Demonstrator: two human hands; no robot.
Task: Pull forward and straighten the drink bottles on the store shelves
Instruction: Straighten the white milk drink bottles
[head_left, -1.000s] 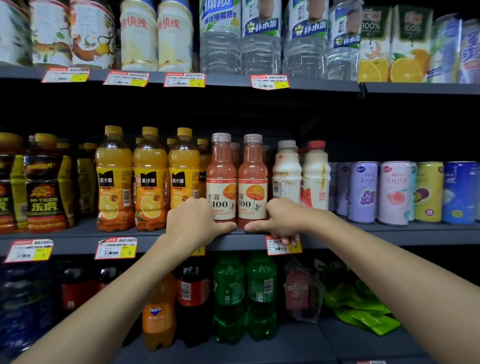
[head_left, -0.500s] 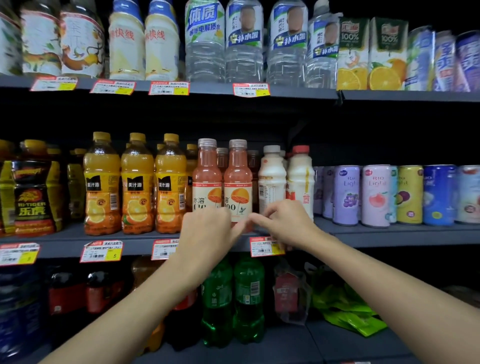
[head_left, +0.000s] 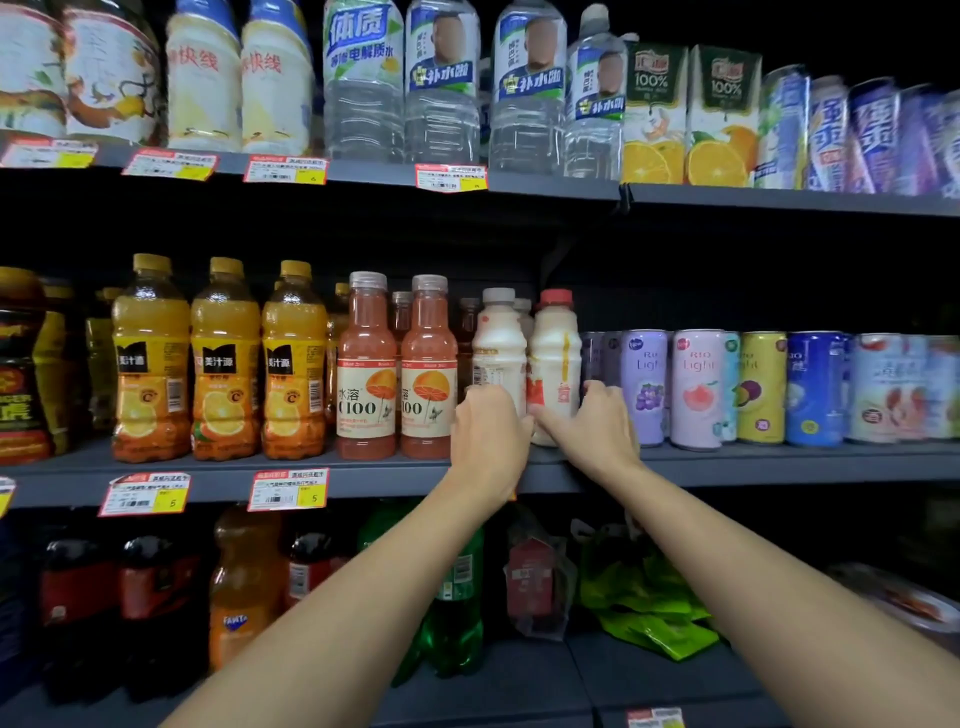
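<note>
Shop: price-tagged shelves (head_left: 727, 465) of drinks

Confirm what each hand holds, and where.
The left hand grips the white-capped milk bottle, the right hand the red-capped milk bottle, both by the lower body.

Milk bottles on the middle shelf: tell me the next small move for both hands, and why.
Probably draw both forward together. The left hand grips the white-capped bottle low down, the right hand grips the red-capped bottle, and both bottles seem to stand slightly behind the pink juice bottles beside them, short of the shelf edge.
</note>
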